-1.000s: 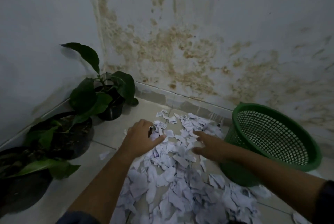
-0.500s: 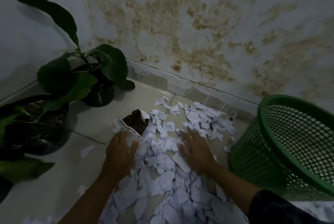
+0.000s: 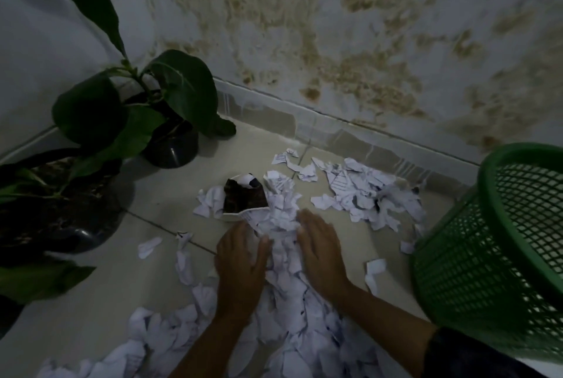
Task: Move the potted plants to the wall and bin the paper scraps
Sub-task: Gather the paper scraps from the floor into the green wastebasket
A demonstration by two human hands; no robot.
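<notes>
The paper scraps (image 3: 283, 243) lay strewn over the tiled floor (image 3: 170, 194), from near the foot of the stained wall (image 3: 335, 42) back toward the person, with a heaped ridge of them between the two hands. The left hand (image 3: 240, 268) and the right hand (image 3: 323, 255) lay palm down on either side of that ridge, fingers straight and close together, pressing inward on the paper rather than pinching any piece. The step in hand looked like gathering the scraps into one pile; the potted plants (image 3: 143, 109) already stood at the wall in the left corner, so that part seemed done.

The next move would likely call for cupping both hands under the heap, squeezing it tight enough that loose pieces did not spill, and carrying it right to the green basket (image 3: 487, 255), which stood tilted just beside the scatter with its mouth facing the paper.

A larger dark printed piece (image 3: 243, 197) lay at the far edge of the heap. Stray scraps lay apart on the left and near the basket's foot and would need a separate sweep. Nothing blocked the way to the basket.
</notes>
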